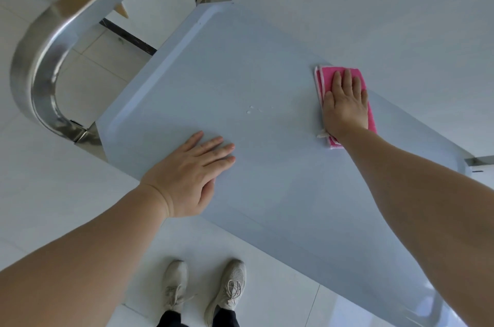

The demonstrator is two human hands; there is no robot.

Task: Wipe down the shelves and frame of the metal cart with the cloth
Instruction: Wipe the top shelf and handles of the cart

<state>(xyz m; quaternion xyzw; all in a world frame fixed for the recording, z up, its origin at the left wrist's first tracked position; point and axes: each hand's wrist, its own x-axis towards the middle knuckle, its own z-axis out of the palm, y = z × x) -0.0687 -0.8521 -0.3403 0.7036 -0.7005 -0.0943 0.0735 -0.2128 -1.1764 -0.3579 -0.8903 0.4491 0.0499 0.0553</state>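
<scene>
pink folded cloth lies on the far right part of the metal cart's top shelf, pressed flat under the right hand, whose fingers are straight, nothing clenched. the left hand rests palm-down, released, on the shelf's near left edge. a few small white droplets sit between the 2 hands. the curved steel handle rises at the left end, and 2 beige sneakers stand on the tiled floor.

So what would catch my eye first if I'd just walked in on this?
Probably the bright pink cloth, pressed flat under the right hand near the far edge of the pale cart shelf. Next, the left hand resting flat on the shelf's near edge, with a few small white droplets between the two hands. The curved shiny metal handle loops at the shelf's left end.
</scene>
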